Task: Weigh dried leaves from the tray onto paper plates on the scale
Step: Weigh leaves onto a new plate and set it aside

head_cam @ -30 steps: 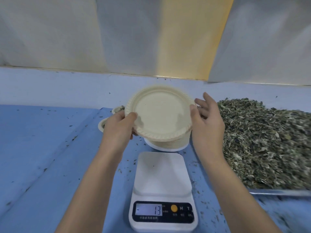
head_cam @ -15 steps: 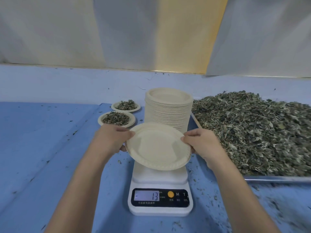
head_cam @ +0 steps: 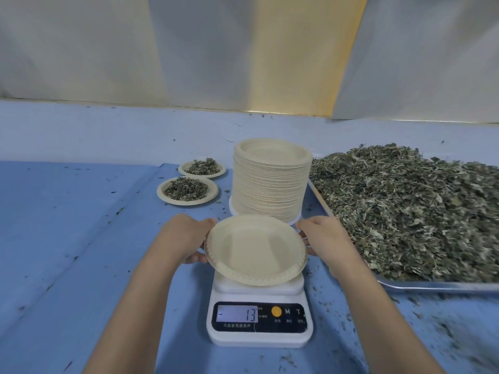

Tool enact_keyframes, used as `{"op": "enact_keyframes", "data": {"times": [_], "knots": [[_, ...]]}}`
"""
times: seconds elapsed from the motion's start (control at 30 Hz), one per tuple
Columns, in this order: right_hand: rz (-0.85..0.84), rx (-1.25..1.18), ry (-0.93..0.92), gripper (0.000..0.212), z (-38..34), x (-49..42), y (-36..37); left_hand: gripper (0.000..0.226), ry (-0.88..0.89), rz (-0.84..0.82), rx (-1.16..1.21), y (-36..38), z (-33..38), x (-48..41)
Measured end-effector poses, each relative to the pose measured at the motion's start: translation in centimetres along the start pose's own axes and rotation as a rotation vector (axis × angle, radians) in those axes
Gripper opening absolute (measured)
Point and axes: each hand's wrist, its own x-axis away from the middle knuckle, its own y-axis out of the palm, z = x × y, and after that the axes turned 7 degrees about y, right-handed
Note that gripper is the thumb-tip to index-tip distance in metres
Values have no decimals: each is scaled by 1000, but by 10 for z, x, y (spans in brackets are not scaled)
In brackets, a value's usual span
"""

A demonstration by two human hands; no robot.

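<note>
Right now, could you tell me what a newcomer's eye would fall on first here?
Probably the big heap of dried leaves filling the metal tray on the right. Next, the empty paper plate that the left hand and right hand hold over the scale at centre, with a tall plate stack behind.

**Empty plate over scale**

Beige plate (head_cam: pixel 255 249) tilted toward camera over white scale (head_cam: pixel 259 336), contact unclear; display reads -13. Tall plate stack (head_cam: pixel 271 184) behind. Steel tray (head_cam: pixel 432 286) right, heaped with leaves (head_cam: pixel 405 211). Filled plate (head_cam: pixel 187 190) and second filled plate (head_cam: pixel 202 168) back left.
</note>
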Motion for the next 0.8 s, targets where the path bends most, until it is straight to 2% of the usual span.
{"op": "enact_keyframes", "data": {"times": [0.13, 0.33, 0.47, 0.57, 0.7, 0.8], "knots": [[19, 48, 17, 40, -1, 2, 1, 41, -25, -19, -1, 0, -2, 0], [81, 63, -18, 39, -1, 5, 1, 41, 5, -33, -100, 1, 0, -2], [160, 81, -78, 34, -2, 7, -4, 36, 222, 227, -261, 6, 1, -3], [187, 70, -88, 27, -1, 6, -10, 20, 339, 330, -239, 13, 7, -2], [106, 88, -62, 19, 0, 10, -12, 31, 261, 239, -296, 19, 5, -2], [34, 46, -48, 31, 0, 13, -8, 22, 205, 151, -293, 20, 0, -2]]}}
